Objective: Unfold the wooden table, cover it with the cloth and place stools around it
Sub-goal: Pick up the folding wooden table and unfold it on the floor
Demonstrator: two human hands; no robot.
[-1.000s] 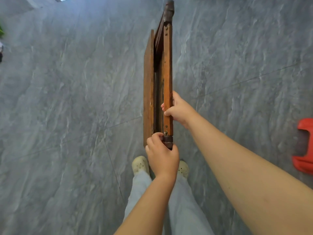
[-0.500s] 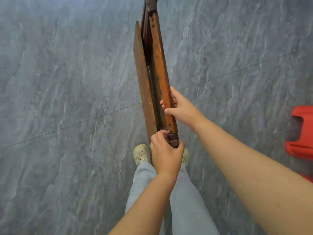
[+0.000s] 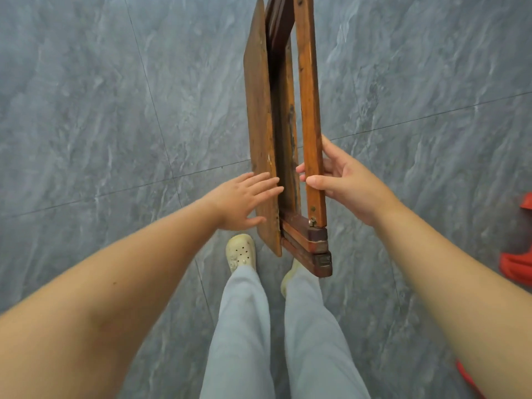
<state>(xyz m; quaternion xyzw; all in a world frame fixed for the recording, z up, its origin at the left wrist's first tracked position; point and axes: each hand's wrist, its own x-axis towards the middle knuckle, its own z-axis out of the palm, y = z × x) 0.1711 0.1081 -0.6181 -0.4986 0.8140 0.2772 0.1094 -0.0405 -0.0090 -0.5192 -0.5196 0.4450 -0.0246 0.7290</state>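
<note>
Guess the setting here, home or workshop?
Probably a home or similar indoor room, not certain. Polished grey marble-look floor tiles, a folded wooden table held upright by bare hands, and red plastic stools at the right edge.

the folded wooden table (image 3: 283, 133) stands on edge, worn brown. its top panel touches the left hand (image 3: 241, 201). a leg rail sits gripped in the right hand (image 3: 342, 182).

Looking down, I see the folded wooden table (image 3: 283, 133) on edge; right hand (image 3: 349, 184) grips its leg rail (image 3: 309, 110), left hand (image 3: 241, 198) flat against the tabletop panel (image 3: 260, 139).
</note>
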